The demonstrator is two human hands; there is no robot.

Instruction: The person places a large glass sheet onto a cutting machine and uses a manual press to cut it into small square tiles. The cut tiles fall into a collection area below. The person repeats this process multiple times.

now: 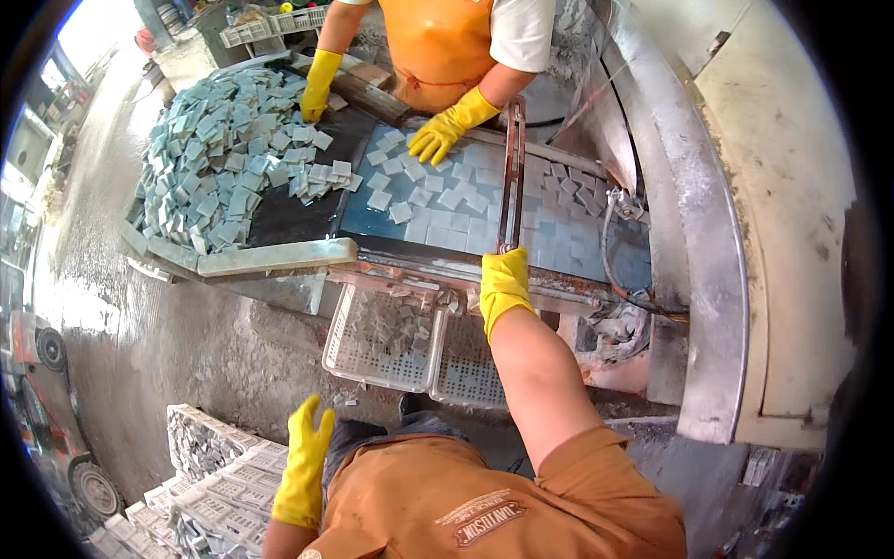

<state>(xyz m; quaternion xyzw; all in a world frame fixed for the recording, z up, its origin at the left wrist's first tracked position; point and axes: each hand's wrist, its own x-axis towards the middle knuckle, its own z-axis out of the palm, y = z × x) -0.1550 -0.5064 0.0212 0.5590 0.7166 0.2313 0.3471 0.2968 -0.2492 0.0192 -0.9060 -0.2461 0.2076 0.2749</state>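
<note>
The right hand [505,282] clasped the slotted bar [519,168] by the belt [365,220]'s near edge, its length crossing toward the far edge.

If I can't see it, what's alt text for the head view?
A yellow-gloved right hand grips a narrow metal frame across pale tiles on a blue surface; the open left hand is empty. Opposite, a co-worker reaches toward heaped tiles.

Tiles [209,158] look matt and kinda chalky, but the blue surface [363,222] is way smoother. That bar [507,177] is rough, rusty-looking metal. Gloves [504,279] are rubbery, baskets [382,368] plastic, brown shirt [410,494] matt cloth. From where I'm standing, the floor's [98,307] wet-glossy.
</note>
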